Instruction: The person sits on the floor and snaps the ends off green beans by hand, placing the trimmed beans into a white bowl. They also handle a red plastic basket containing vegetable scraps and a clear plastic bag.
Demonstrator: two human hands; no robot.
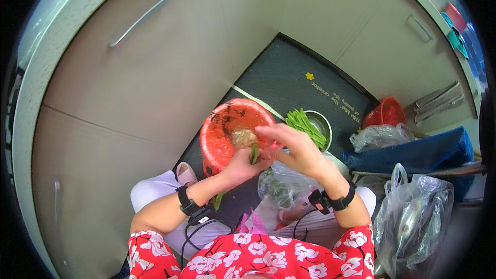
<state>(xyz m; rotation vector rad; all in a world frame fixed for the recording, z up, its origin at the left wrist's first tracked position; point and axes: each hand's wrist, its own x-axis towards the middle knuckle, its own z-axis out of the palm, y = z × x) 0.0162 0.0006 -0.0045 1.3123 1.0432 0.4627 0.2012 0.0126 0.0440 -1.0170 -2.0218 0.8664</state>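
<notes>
My left hand (242, 164) is closed around a short bunch of green bean pods (254, 153), just over the near rim of a red bin (209, 122) lined with a red plastic bag. Close beside it, my right hand (300, 151) is raised with its fingers apart; whether its fingertips touch the pods cannot be told. Clear crumpled plastic lies inside the bin. Right of the bin, long green bean pods (304, 126) rest across a round metal bowl (328, 128). Beneath my right hand, a clear plastic bag (283, 186) holds something green.
A dark floor mat (271, 69) lies between cabinet doors (155, 73). At the right stand a red basket (389, 110), a blue folded container (418, 149) and clear plastic bags (410, 217). One loose green pod (219, 200) lies near my left forearm. Cables hang from both wrist straps.
</notes>
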